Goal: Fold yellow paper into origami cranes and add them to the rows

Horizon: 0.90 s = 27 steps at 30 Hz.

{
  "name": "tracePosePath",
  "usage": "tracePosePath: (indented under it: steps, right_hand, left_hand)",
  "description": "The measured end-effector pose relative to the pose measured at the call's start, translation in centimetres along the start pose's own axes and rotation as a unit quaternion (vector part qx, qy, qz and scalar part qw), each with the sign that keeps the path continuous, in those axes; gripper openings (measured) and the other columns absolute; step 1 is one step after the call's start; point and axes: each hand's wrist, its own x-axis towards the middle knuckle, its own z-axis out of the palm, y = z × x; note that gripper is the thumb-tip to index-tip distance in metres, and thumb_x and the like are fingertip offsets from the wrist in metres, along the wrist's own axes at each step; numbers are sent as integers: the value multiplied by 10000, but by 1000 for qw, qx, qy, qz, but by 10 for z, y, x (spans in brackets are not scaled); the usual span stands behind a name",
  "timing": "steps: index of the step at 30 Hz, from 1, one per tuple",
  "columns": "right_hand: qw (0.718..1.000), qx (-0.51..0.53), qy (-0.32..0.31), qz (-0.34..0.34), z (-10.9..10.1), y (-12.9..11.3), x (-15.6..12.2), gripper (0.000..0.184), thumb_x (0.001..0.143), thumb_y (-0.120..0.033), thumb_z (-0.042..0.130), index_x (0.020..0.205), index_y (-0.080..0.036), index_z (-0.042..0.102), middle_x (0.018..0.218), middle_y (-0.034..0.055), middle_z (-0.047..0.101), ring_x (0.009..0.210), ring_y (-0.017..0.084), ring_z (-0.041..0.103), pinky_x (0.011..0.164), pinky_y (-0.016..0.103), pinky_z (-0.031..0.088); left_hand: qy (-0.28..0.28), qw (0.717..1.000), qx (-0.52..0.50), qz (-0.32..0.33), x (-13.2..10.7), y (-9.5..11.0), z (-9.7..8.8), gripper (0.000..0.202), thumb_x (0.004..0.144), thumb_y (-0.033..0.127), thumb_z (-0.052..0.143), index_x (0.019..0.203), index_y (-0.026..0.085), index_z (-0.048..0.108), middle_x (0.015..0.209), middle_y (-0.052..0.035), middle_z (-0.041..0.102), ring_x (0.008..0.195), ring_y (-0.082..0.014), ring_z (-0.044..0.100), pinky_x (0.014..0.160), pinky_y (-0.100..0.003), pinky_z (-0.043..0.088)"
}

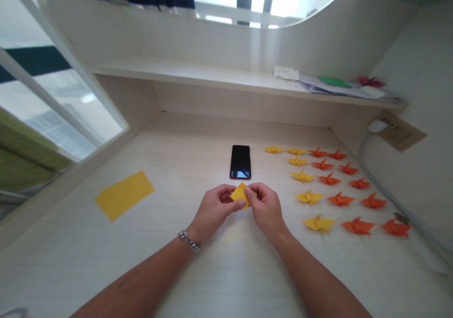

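Yellow paper sits between the hands over the table, just nearer than the phone. Left hand and right hand both pinch it. Step in hand: folding, in this judgement; the next move calls for aligned edges and a firm crease. Cranes stand at right.

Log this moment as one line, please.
left hand: holds small yellow paper square; right hand: holds same square; beyond: black rectangular phone

The single view looks from the person's head, forward and down across the desk, with the left hand and right hand fairly near, the shelf far, the window left, the wall socket right.
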Motion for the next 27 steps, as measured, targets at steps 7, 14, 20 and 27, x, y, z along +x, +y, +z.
tracePosePath:
  steps: [7,14,20,27]
  right_hand:
    - [1000,7,20,-2,5,0,-2,224,804,-369,559,816,-159,634,706,39,653,598,153,562,534,249,434]
    - [999,35,28,13,4,2,1,231,779,-376,589,808,-151,634,693,38,646,590,154,562,531,255,448]
    - [999,32,32,11,-1,-1,3,234,770,-371,602,816,-147,650,704,43,664,599,159,577,547,264,468]
    - [991,123,9,50,3,0,3,302,717,-412,657,860,-147,637,737,46,669,612,154,600,541,261,492]
  left_hand:
    - [13,999,-12,-34,1,2,-1,254,602,242,767,779,109,643,574,-26,643,503,-120,571,506,-223,449]
    - [-4,993,-104,-57,2,-1,-4,242,703,322,701,784,97,660,720,-84,686,595,-136,620,604,-256,492]
    - [-12,997,-73,-24,1,-1,-1,311,708,322,700,939,122,644,835,-86,690,713,-158,637,693,-288,511]
    - [-18,1000,-5,-16,0,1,0,229,631,249,752,791,123,645,698,-49,679,640,-152,622,632,-262,498]
